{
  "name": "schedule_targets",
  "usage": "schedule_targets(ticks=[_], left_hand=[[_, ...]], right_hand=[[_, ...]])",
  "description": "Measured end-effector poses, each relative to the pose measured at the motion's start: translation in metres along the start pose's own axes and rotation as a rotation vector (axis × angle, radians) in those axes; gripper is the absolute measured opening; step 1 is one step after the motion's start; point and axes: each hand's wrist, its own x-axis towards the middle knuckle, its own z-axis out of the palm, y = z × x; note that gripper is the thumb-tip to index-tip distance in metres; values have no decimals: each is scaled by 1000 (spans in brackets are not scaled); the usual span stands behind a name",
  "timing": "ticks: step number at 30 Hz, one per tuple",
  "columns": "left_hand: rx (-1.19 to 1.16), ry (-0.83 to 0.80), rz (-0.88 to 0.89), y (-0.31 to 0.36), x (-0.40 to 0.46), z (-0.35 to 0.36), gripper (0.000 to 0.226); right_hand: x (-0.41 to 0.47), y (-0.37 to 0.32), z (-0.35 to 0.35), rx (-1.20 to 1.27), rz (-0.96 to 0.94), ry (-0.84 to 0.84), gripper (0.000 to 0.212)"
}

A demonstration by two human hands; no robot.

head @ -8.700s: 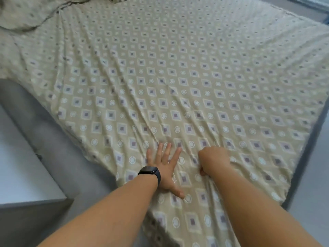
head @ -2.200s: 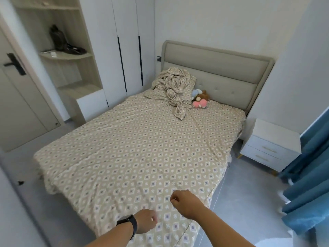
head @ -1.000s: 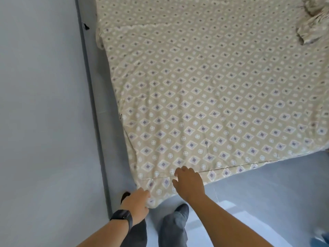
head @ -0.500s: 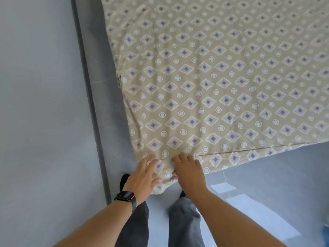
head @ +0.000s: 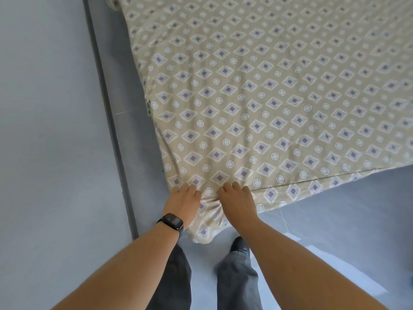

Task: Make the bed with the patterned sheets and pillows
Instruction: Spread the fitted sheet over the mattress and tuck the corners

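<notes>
The beige patterned sheet (head: 257, 104) with purple diamonds and white circles covers the mattress and fills the upper right of the view. Its near corner hangs down over the bed's edge between my hands. My left hand (head: 183, 203), with a black watch on its wrist, grips the sheet at that corner, its fingertips curled into the fabric. A hand's width to the right, my right hand (head: 238, 201) grips the same corner in the same way. The cloth bunches in small folds between the two hands. No pillows are in view.
A pale grey wall (head: 49, 130) with a dark skirting strip (head: 109, 121) runs close along the bed's left side, leaving a narrow strip of floor. Grey floor (head: 335, 220) lies to the right. My trouser legs and one dark shoe (head: 240, 245) stand just below the corner.
I have come closer to the bed's corner. Both hands lay with straight fingers on the sheet half a second ago; now their fingers are curled into the fabric.
</notes>
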Motion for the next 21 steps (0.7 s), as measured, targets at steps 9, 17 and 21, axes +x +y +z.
schedule_targets(ticks=[9,17,21], left_hand=[[26,170,243,-24,-59,22,23],[-21,-55,383,-3,-90,28,34],[-19,-138,212,6,-78,16,37]], right_hand=[[-28,-30,13,253,-53,-1,33],[-43,-55,21,127,-120,-243,34],[-51,-38,17,162,-82,-237,33]])
